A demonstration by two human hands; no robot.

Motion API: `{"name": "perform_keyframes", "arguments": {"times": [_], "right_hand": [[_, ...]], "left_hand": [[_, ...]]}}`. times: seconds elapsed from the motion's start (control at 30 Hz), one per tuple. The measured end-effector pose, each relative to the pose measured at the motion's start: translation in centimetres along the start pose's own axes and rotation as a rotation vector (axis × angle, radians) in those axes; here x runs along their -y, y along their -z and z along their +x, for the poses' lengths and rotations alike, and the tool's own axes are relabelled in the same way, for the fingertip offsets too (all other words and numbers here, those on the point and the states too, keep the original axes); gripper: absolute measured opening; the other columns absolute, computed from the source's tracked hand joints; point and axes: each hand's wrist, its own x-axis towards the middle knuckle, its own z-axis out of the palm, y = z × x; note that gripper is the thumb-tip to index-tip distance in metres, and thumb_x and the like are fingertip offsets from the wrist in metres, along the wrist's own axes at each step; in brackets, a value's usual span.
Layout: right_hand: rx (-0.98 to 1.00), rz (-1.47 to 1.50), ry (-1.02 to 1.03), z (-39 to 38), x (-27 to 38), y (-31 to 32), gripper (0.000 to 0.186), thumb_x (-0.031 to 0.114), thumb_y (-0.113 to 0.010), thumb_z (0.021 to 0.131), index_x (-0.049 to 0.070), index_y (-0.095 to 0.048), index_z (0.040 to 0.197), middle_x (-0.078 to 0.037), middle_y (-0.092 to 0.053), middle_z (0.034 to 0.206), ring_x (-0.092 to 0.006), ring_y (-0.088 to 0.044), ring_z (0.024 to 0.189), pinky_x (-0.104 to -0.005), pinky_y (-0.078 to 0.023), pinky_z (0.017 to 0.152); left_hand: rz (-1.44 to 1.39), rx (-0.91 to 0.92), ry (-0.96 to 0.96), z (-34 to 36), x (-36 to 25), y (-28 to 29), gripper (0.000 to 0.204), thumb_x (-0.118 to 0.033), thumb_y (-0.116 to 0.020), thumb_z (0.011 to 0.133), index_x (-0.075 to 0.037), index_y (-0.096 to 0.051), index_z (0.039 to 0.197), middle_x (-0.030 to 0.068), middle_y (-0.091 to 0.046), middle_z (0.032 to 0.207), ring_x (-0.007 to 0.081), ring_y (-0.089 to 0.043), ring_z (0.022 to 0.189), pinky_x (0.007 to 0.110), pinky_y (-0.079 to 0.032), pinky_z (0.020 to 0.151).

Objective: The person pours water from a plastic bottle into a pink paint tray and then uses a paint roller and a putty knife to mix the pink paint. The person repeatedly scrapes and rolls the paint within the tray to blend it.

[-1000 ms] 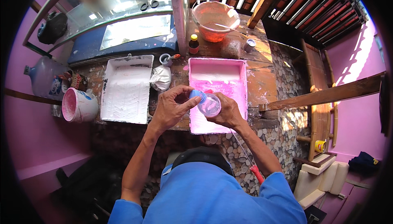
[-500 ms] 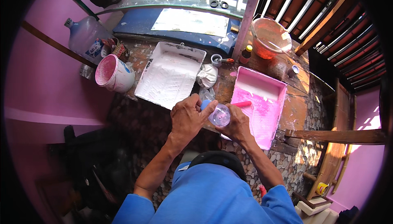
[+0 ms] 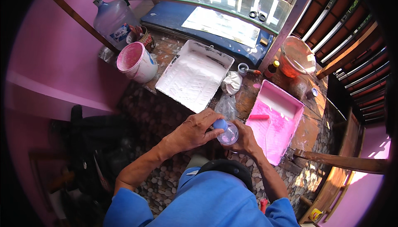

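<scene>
Item, bottle: the clear bottle (image 3: 230, 136) with its blue cap (image 3: 220, 124) is now sitting just below centre of the frame, off to the left of the pink tray (image 3: 288, 102). The work in hand is seemingly staying at the cap; whether it is seated on the bottle's mouth, the view is not showing.

Item, left hand (image 3: 199, 129): thumb and fingers are pinching the cap.

Item, right hand (image 3: 245, 139): fingers are gripping the bottle from its right side, partly hidden behind it.

Item, differences from a second ago: the hands, then covering part of the pink tray, are now hanging clear of it, below the gap between it and the white tray (image 3: 195, 67). The view is turning too, so both trays are standing farther right and slanting. A clear plastic bag (image 3: 226, 106) is now showing on the worktop (image 3: 166, 44), just above the hands. The red roller (image 3: 259, 117) is lying uncovered in the pink tray. Both hands are keeping the same grips.
</scene>
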Motion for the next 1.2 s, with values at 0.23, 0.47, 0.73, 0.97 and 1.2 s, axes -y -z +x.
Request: {"name": "perform_keyframes", "arguments": {"times": [0.23, 0.47, 0.73, 0.97, 1.2], "right_hand": [[-0.093, -0.142, -0.014, 0.0, 1.3, -1.0, 0.065, 0.020, -0.084, 0.054, 0.006, -0.055, 0.109, -0.016, -0.062, 0.098, -0.0343, -0.062, 0.091, -0.0412, -0.051, 0.076], [-0.085, -0.088, 0.047, 0.1, 1.0, -1.7, 0.071, 0.025, -0.085, 0.055, 0.004, -0.051, 0.115, -0.018, -0.059, 0.110, -0.0367, -0.058, 0.102, -0.0447, -0.048, 0.086], [-0.156, -0.026, 0.101, -0.3, -1.2, -2.8, 0.070, 0.021, -0.083, 0.054, 0.005, -0.052, 0.114, -0.018, -0.059, 0.111, -0.0377, -0.058, 0.102, -0.0440, -0.049, 0.085], [-0.221, -0.023, 0.039, 0.5, 0.1, -3.9, 0.074, 0.026, -0.082, 0.060, 0.005, -0.047, 0.122, -0.017, -0.059, 0.108, -0.0356, -0.059, 0.100, -0.0415, -0.050, 0.083], [-0.384, -0.187, 0.124, 1.3, 2.0, -1.8, 0.086, 0.039, -0.081, 0.065, 0.007, -0.041, 0.134, -0.018, -0.053, 0.121, -0.0348, -0.053, 0.112, -0.0404, -0.044, 0.094]], "left_hand": [[-0.047, -0.045, 0.292, -0.4, -1.1, 0.3, 0.033, -0.022, -0.074, 0.079, 0.003, -0.064, 0.098, 0.0157, -0.066, 0.087, 0.0207, -0.065, 0.072, 0.031, -0.051, 0.064], [0.023, 0.002, 0.214, -0.5, -1.3, 1.6, 0.033, -0.022, -0.074, 0.078, 0.003, -0.064, 0.097, 0.0140, -0.064, 0.084, 0.0214, -0.064, 0.064, 0.031, -0.051, 0.061], [0.064, 0.009, 0.134, -0.1, -0.9, 0.8, 0.029, -0.017, -0.075, 0.078, 0.001, -0.063, 0.098, 0.0089, -0.065, 0.083, 0.0164, -0.064, 0.074, 0.028, -0.051, 0.067], [-0.115, -0.217, 0.259, -0.6, 0.2, -1.8, 0.023, -0.015, -0.081, 0.071, -0.002, -0.067, 0.084, 0.0049, -0.062, 0.079, 0.0122, -0.059, 0.070, 0.026, -0.047, 0.065], [0.083, -0.391, 0.155, 2.0, 3.3, 3.7, 0.030, -0.023, -0.081, 0.069, -0.001, -0.066, 0.081, 0.0068, -0.061, 0.076, 0.0155, -0.059, 0.064, 0.029, -0.048, 0.058]]}}
